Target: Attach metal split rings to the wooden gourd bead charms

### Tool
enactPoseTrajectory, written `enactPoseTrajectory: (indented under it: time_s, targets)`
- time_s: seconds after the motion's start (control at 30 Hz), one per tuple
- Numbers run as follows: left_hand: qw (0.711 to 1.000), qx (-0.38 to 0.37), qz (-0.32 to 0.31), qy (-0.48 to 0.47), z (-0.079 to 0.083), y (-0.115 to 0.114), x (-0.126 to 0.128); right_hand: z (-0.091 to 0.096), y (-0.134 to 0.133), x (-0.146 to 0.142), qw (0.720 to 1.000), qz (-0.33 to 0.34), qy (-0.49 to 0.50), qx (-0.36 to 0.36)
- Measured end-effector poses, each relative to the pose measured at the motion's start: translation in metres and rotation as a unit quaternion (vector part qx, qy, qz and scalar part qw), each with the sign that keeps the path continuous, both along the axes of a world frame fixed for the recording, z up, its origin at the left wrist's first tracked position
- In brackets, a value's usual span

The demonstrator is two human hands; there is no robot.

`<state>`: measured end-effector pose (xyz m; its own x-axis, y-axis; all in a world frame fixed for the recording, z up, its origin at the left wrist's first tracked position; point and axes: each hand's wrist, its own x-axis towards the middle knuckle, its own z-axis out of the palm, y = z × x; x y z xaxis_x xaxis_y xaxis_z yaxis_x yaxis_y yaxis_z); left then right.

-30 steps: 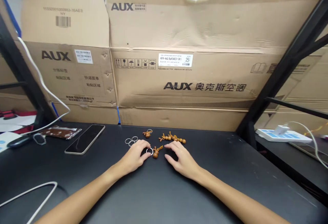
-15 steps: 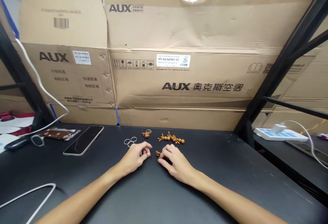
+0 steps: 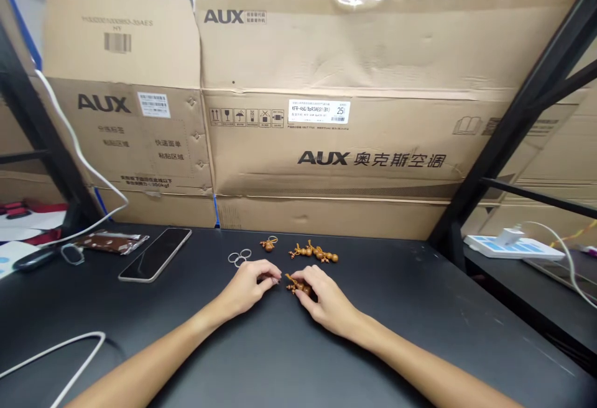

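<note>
My right hand (image 3: pixel 324 296) grips a brown gourd-shaped pendant (image 3: pixel 299 286) just above the black tabletop, its cord loop pointing left. Just left of it, my left hand (image 3: pixel 254 285) has thumb and fingertips pinched together; what lies between them is too small to make out. Several metal key rings (image 3: pixel 240 257) lie beyond my left hand. Farther back rests another gourd pendant (image 3: pixel 268 245) with a ring on its cord. Behind my right hand, more gourd pendants (image 3: pixel 314 251) lie in a row, touching one another.
A smartphone (image 3: pixel 156 254) lies at the left, beside a brown packet (image 3: pixel 114 241). White cable (image 3: pixel 69 349) curls at the near left. Cardboard (image 3: pixel 326 178) walls the back of the table. At the right, a white power strip (image 3: pixel 508 247) sits beyond a black metal post (image 3: pixel 504 128).
The gourd pendant in my right hand now shows more between the fingers. My left hand's fingertips have come closer to its cord loop. The view has shifted slightly.
</note>
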<state>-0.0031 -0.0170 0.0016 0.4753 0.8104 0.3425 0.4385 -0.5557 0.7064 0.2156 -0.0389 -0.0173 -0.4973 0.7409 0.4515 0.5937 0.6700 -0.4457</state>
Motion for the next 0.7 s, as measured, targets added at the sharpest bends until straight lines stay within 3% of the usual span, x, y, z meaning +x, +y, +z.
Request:
enactPoseTrajectory:
  time_s: [0.2,0.37,0.7]
  targets:
    - [0.999,-0.035,-0.006,-0.037,-0.0015,0.0016,-0.0015,0.0012,-0.0012,-0.0006,1.0,0.0,0.003,0.005]
    - [0.989,-0.124,0.01,-0.081,-0.0009,0.0008,-0.0002,0.0054,-0.0023,-0.0007,1.0,0.005,-0.005,0.009]
    - [0.988,-0.126,0.019,-0.09,0.0037,-0.0018,0.0034,0.0041,-0.0028,0.0002,1.0,0.003,-0.019,0.022]
